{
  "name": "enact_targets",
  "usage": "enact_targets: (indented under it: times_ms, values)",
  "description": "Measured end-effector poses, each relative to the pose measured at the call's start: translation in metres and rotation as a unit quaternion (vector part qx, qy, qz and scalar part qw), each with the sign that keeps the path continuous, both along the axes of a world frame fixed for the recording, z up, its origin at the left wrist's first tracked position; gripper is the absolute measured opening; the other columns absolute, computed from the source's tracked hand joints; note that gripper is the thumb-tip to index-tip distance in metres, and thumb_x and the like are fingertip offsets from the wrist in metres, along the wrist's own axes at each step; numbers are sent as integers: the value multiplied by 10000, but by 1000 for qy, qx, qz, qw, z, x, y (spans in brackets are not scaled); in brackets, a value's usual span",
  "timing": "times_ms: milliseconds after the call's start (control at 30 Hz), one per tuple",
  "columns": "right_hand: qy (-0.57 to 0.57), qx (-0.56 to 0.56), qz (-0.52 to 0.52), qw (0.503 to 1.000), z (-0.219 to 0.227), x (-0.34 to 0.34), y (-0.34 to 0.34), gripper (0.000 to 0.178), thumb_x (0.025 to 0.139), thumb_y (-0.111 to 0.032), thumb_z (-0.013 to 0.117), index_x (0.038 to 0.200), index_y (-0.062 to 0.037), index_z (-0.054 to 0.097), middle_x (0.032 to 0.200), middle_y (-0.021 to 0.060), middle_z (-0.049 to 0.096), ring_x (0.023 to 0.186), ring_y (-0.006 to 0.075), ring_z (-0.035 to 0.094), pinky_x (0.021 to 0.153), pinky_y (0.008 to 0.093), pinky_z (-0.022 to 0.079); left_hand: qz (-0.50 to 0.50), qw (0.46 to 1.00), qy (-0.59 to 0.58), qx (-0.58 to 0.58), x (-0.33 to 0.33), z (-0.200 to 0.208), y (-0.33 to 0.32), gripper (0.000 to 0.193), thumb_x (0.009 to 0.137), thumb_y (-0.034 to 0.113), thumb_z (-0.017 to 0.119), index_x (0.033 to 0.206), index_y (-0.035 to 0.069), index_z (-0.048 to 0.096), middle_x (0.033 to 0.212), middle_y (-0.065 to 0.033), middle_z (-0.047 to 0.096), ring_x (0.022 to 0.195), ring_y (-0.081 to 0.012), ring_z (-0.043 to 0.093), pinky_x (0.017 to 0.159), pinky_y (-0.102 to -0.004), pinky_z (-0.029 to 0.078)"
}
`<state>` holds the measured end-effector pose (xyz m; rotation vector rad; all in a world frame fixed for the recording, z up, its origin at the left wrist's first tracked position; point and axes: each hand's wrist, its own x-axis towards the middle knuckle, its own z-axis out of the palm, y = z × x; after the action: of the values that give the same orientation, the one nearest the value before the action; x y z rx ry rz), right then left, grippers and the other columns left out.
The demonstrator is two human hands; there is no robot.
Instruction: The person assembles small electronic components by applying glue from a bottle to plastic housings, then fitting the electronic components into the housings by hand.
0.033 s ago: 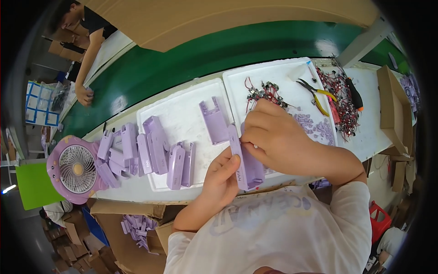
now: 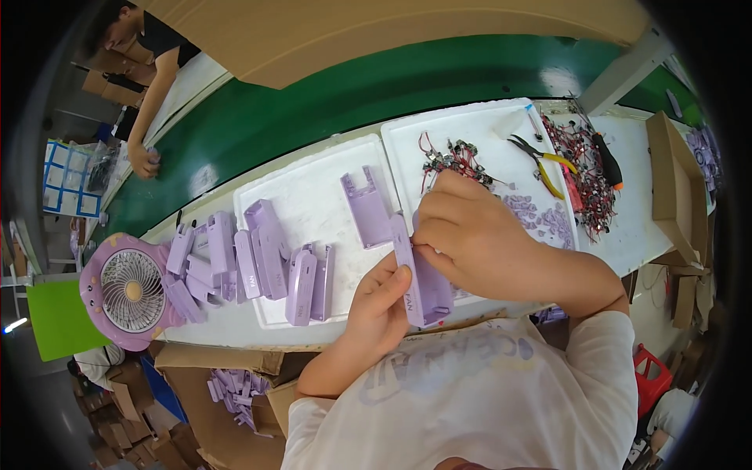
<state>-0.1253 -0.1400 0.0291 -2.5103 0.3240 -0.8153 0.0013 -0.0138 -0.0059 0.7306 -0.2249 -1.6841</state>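
Note:
My left hand (image 2: 384, 301) grips a purple plastic fan housing (image 2: 423, 294) at its side, thumb on the outer wall, and holds it tilted above the near edge of the table. My right hand (image 2: 462, 223) reaches over the housing's upper end with its fingers pinched at the opening. Whatever is between those fingertips is hidden. Just beyond lies another open purple housing (image 2: 366, 207) on a white foam tray (image 2: 301, 168). Farther right, a heap of small parts with red and black wires (image 2: 458, 160) and small purple plastic pieces (image 2: 540, 219) lie on a second foam tray (image 2: 415, 133).
Several purple housings (image 2: 266, 251) stand to the left, near a purple toy-shaped fan (image 2: 133, 290). Yellow-handled pliers (image 2: 546, 164) and a black screwdriver (image 2: 607, 160) lie right. A cardboard box (image 2: 211, 407) of purple parts sits below the table. A co-worker's hand (image 2: 145, 162) is far left.

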Motion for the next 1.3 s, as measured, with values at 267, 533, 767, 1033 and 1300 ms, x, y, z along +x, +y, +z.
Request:
enact_targets:
  times_ms: [267,533,767,1033,1300]
  values:
    - [-3,-22,-2,1000,-11,3,1,105,624,7,649,684,-35,573,742,53,512,737,246,468,643,326,410,1,1000,-5,-14,3,-9,-1,471,891,269,525,1230,-34,403,1133,-100,539,1024,-178,540,885,-325,431]
    - [-53,57,36,996,14,-15,-15,232,643,-104,706,858,-74,625,835,48,538,743,251,472,679,369,393,34,991,129,-17,7,-9,-6,477,904,313,486,1222,-34,407,1182,-133,513,1102,-255,496,947,-393,385]
    - [19,-40,148,988,3,-21,20,184,630,-107,686,774,-52,585,852,66,533,752,255,498,681,388,400,-1,999,35,5,10,-16,0,442,935,305,418,1259,4,412,1253,-146,469,1122,-244,482,948,-408,391]
    - [37,-116,-125,985,-27,-24,-130,93,694,-76,659,747,-32,596,919,83,541,909,286,468,778,362,407,101,369,-924,-14,75,6,34,397,736,84,656,1096,-20,526,1038,-178,533,935,-357,499,805,-426,409]
    - [66,-221,-255,939,-66,-31,-177,114,707,-133,661,798,-64,650,916,93,574,928,296,490,800,374,425,-11,328,-945,7,71,-4,38,343,714,79,655,1031,24,536,1020,-157,525,993,-341,475,838,-443,355]
